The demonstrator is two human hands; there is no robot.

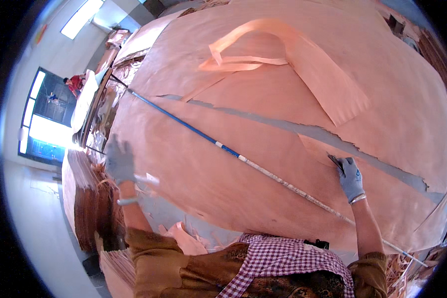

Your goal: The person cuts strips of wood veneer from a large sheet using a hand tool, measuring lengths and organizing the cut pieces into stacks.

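Observation:
My left hand [120, 161], in a grey glove, is raised at the left edge of a broad pinkish-tan wood veneer sheet [184, 164]. Its fingers are spread and slightly blurred, with nothing in them. In my right hand [351, 180], also gloved, is a small dark knife [334, 160], held just over the sheet near a narrow loose veneer piece [315, 149]. A long blue and white pole [203, 135] crosses the sheet diagonally, from the upper left to the lower right beyond my right forearm. Behind it runs a jagged gap [303, 130] showing grey.
A curled veneer strip [323, 69] lies on the far part of the sheet. Stacked veneer [87, 213] stands at the left, with scraps [184, 237] near my body. Another person [75, 84] in red is at the far left, by a window [47, 116].

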